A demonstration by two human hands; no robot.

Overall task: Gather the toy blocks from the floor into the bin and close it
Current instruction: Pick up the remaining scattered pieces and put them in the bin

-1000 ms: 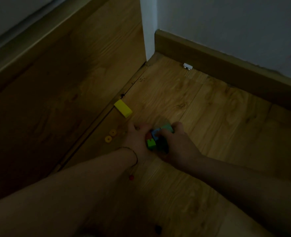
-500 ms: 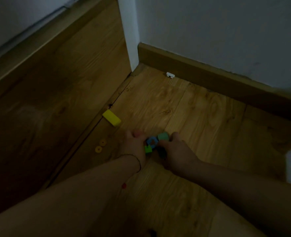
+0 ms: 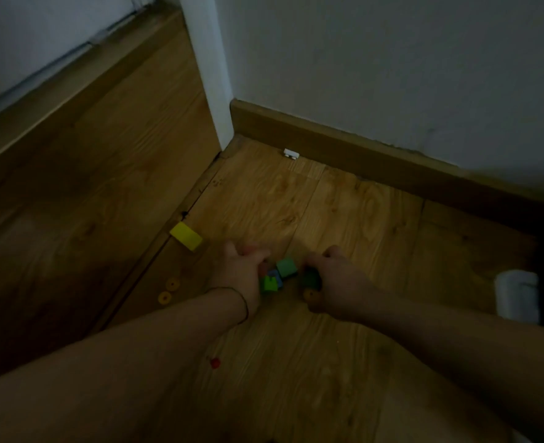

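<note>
Blocks sit clustered on the floor, right between both hands! Left hand has curled fingers against the cluster's left side, but it's too dim to tell whether it grips. Right hand curls round a dark block. Yellow block lies apart, beyond the left hand.

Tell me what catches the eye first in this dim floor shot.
The left hand and right hand flank a small heap of blocks mid-floor, the right curled over a dark green block. A bright yellow block lies by the floor seam to their left, two orange rings just below it.
</note>
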